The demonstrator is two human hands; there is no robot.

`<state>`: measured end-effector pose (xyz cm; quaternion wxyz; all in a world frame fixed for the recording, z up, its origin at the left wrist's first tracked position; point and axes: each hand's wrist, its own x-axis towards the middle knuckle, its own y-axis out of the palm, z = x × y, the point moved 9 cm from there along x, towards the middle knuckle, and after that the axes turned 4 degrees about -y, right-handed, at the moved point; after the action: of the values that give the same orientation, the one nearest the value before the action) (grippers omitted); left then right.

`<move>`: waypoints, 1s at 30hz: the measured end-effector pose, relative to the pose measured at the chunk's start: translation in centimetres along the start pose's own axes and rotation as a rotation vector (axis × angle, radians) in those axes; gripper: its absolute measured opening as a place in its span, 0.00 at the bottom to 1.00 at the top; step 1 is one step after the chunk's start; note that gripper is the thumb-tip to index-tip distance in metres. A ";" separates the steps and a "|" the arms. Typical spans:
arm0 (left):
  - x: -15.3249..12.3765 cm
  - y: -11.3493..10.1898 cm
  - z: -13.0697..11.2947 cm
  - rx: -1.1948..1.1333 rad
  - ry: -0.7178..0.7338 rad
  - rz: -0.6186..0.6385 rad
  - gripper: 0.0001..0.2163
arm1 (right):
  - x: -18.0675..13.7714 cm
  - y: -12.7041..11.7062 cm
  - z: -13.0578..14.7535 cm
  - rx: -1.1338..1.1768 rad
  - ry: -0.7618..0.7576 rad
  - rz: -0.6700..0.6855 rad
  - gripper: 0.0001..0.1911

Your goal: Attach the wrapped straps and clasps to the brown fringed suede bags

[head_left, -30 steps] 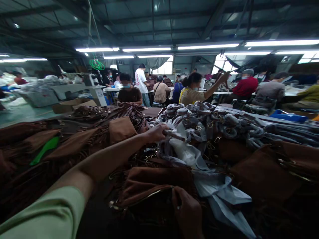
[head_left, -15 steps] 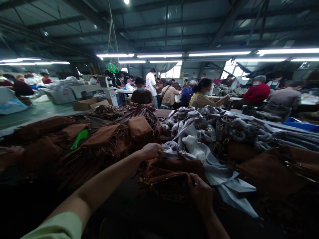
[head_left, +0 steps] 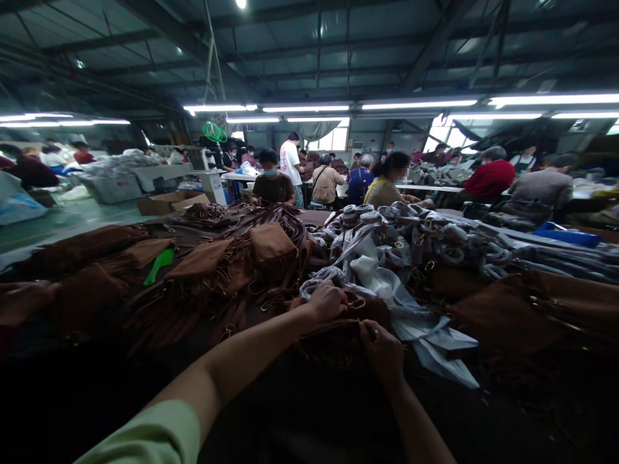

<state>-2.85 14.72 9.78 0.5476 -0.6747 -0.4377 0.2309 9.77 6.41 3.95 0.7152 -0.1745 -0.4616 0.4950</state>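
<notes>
My left hand (head_left: 329,300) is closed on a strap wrapped in clear plastic (head_left: 316,283), held at the top of a brown suede bag (head_left: 374,310) in front of me. My right hand (head_left: 384,351) grips the near edge of that same bag, fingers curled over its opening. A gold clasp ring (head_left: 358,303) shows between the two hands. Pale plastic wrapping (head_left: 435,345) trails off to the right of the bag.
Brown fringed bags (head_left: 213,264) are heaped on the left of the table with a green comb (head_left: 158,265) on them. Rolled wrapped straps (head_left: 435,235) are piled at the right. More brown bags (head_left: 512,309) lie further right. Several seated workers (head_left: 273,183) fill the hall behind.
My left hand has drawn the wrapped strap back from the strap pile down onto the brown bag. My right hand has kept its hold on the bag's edge. The view has tilted slightly.
</notes>
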 end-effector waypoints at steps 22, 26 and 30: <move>-3.4 0.7 -2.5 -0.059 0.246 -0.204 0.06 | 1.2 0.5 -0.5 0.000 0.211 0.160 0.16; -3.8 0.7 -3.0 -0.047 0.251 -0.194 0.06 | 1.2 0.4 -0.4 0.060 0.198 0.139 0.17; -3.9 1.2 -3.0 -0.079 0.244 -0.168 0.07 | 1.2 0.3 -0.6 0.111 0.169 0.128 0.19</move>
<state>-2.07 9.82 8.89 0.5870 -0.6798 -0.4318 0.0832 10.17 7.75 4.04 0.7269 -0.2050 -0.3596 0.5480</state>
